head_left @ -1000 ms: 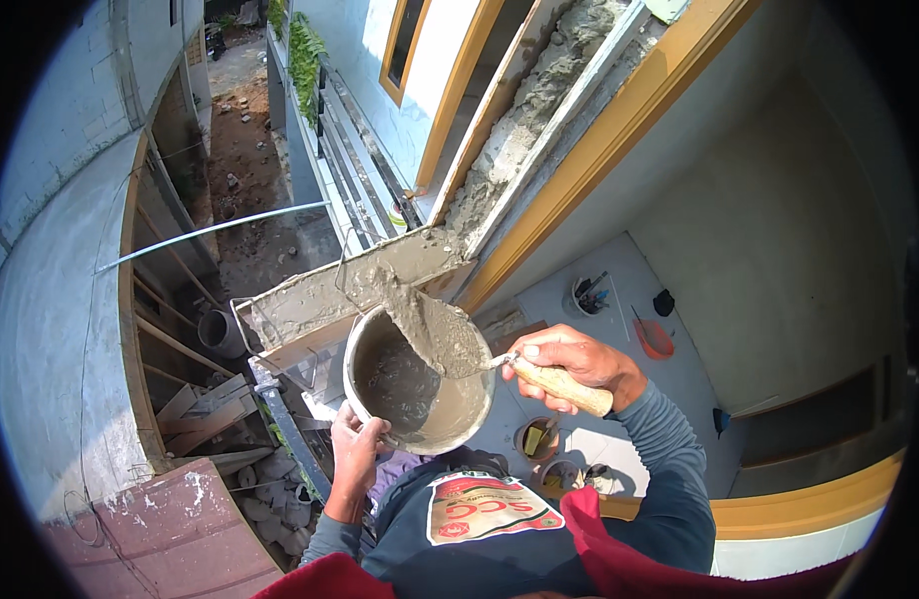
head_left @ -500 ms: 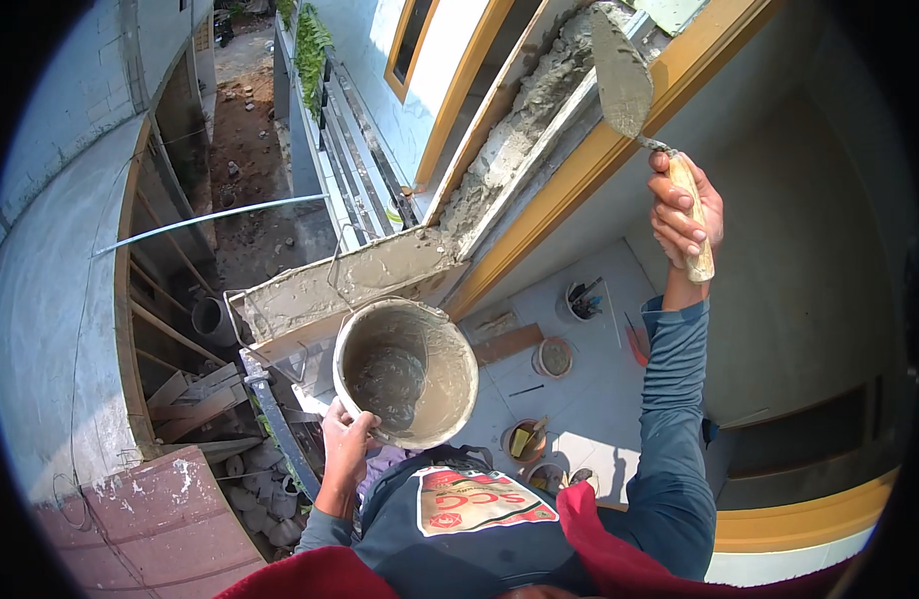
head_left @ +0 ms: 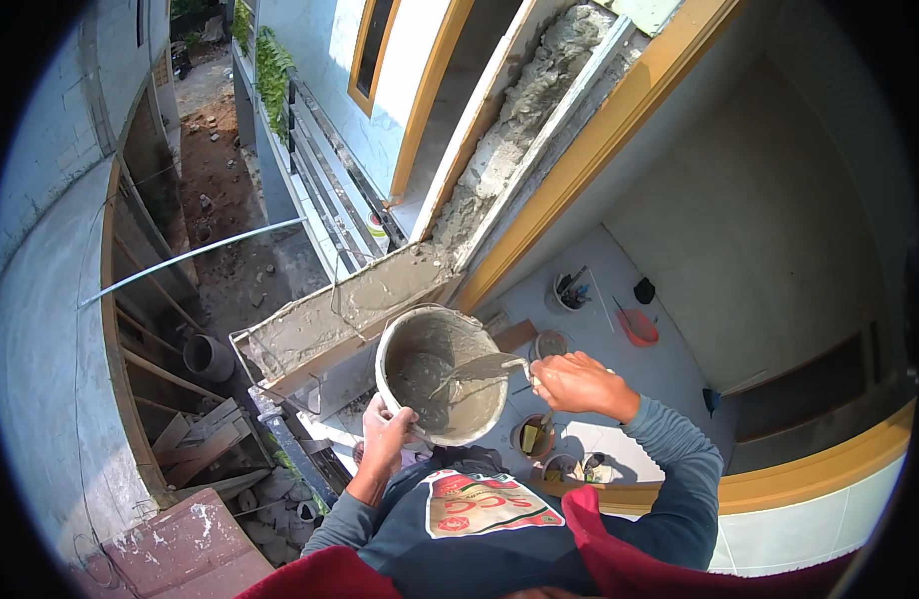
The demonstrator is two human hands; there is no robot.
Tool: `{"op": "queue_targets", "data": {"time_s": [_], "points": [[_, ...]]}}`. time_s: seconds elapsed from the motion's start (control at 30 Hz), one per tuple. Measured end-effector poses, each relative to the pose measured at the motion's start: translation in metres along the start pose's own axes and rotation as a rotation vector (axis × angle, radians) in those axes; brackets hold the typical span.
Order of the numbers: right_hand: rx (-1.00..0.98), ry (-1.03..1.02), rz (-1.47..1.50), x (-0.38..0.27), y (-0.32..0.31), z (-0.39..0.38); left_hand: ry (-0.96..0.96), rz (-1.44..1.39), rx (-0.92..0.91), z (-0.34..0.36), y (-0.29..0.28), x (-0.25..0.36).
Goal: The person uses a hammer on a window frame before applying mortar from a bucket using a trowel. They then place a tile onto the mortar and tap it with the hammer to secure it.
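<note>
A mortar-smeared bucket is tilted toward me, with wet grey mortar in its bottom. My left hand grips its near left rim. My right hand is closed round the handle of a trowel, whose blade reaches over the right rim into the bucket; the handle is mostly hidden by the fingers. Just beyond the bucket runs a wooden form filled with smoothed mortar. It meets a second mortar-filled channel that stretches away toward the upper right.
Far below on the tiled floor stand several buckets and tubs, one with tools, near a red basin. A yellow-brown beam borders the channel. To the left are a pale pipe, a curved concrete ledge and scrap boards.
My right hand has swung down from the upper right, bringing the trowel from the far channel into the bucket. The bucket sits slightly further right in view.
</note>
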State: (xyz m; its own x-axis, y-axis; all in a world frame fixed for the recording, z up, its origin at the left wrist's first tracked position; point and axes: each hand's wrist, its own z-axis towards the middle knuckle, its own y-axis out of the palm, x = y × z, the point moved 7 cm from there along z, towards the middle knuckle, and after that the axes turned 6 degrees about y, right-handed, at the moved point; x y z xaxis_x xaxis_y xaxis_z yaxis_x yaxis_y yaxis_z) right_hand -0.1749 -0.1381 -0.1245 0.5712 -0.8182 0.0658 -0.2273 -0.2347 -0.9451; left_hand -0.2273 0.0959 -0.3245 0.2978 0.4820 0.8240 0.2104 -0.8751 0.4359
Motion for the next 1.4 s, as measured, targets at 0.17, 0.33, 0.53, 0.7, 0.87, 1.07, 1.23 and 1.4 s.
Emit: {"op": "queue_targets", "data": {"time_s": [0.17, 0.33, 0.53, 0.7, 0.87, 1.07, 1.23, 1.4], "points": [[0.067, 0.092, -0.091, -0.002, 0.008, 0.033, 0.086, 0.155, -0.065, -0.002, 0.003, 0.015], [0.031, -0.007, -0.107, -0.032, 0.071, 0.065, 0.24, 0.304, -0.006, 0.018, 0.0, -0.043], [-0.098, -0.032, -0.132, -0.026, 0.055, 0.06, 0.119, 0.298, 0.014, 0.003, 0.014, -0.01], [-0.15, -0.041, -0.079, -0.004, 0.067, 0.073, 0.265, 0.616, 0.05, 0.004, 0.019, -0.029], [-0.681, 0.034, 0.296, 0.026, 0.104, 0.072, 0.22, 0.495, 0.107, -0.002, 0.023, -0.032], [-0.763, 0.04, 1.374, 0.027, 0.15, 0.041, 0.271, 0.161, 0.089, -0.043, 0.058, 0.022], [-0.597, 0.06, 1.284, 0.029, 0.134, 0.031, 0.219, 0.12, 0.142, -0.053, 0.04, 0.016], [-0.577, 0.019, 1.225, 0.021, 0.098, 0.016, 0.133, 0.01, 0.198, -0.068, 0.032, 0.013]]}}
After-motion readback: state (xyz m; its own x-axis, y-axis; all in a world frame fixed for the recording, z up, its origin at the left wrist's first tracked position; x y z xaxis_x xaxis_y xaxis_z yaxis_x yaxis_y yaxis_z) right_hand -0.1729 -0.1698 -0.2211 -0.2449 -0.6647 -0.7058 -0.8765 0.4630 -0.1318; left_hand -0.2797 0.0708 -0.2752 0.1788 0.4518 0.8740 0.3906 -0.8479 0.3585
